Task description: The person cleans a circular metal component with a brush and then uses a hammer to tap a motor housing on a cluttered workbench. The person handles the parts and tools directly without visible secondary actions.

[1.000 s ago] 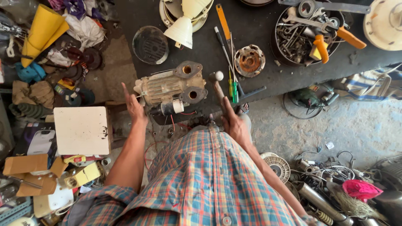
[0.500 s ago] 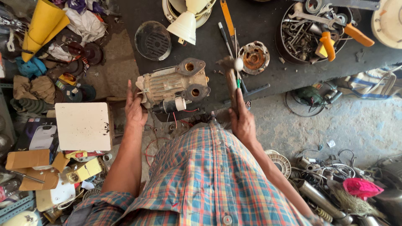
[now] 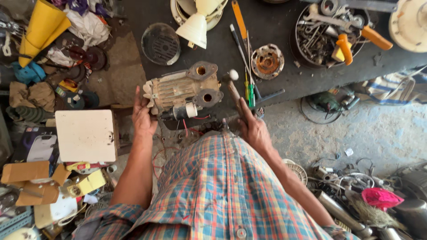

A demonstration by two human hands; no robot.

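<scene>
Your right hand grips a hammer by its handle, head raised beside a motor. Your left hand lies flat and released against the motor's end, at the dark surface's near edge.

Left hand flat and open, right hand fisted, both arms outstretched.

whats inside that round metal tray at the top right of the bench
The round tray holds a heap of grey metal tools and parts, with spanners on top and two orange-handled tools lying across it. What lies at the bottom is covered by the pile.
</scene>
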